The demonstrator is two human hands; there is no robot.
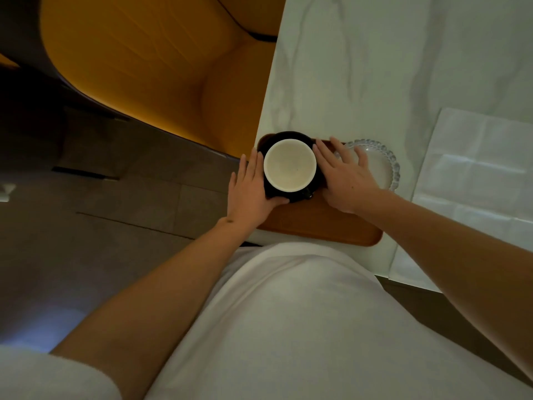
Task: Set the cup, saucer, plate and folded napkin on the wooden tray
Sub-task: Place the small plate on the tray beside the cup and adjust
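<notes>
Pretty dim room overall, kind of warm low light. Upper left of the frame is taken up by a mustard-yellow upholstered chair (150,67) with a dark outer shell, pushed right up against the white marble-look table (375,67) that fills the upper right. Grey veining runs through the tabletop. Left and lower left is a dark brownish tiled floor (101,212), with a faint bluish glow near the bottom left edge.
</notes>
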